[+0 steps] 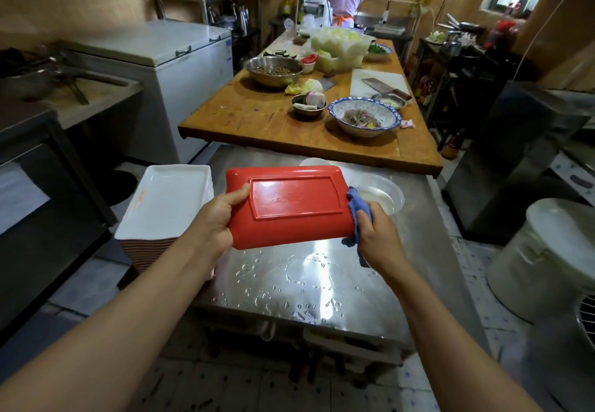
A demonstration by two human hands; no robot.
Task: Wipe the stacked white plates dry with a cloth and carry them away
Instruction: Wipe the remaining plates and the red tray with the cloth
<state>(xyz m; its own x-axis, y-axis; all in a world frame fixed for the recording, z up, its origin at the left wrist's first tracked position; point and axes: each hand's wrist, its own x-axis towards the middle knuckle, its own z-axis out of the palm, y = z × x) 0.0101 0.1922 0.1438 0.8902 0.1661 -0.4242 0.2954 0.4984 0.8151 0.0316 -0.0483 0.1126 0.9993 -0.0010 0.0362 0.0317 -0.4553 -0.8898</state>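
Drying the plate's red underside.
Left hand grips one end; right hand clutches cloth; sweep along the rim.

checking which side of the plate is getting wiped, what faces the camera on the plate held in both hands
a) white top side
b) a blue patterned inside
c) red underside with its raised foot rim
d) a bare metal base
c, the plate held between the left hand and the right hand shows its red underside with the raised rectangular foot rim, while the blue cloth sits at its right edge.
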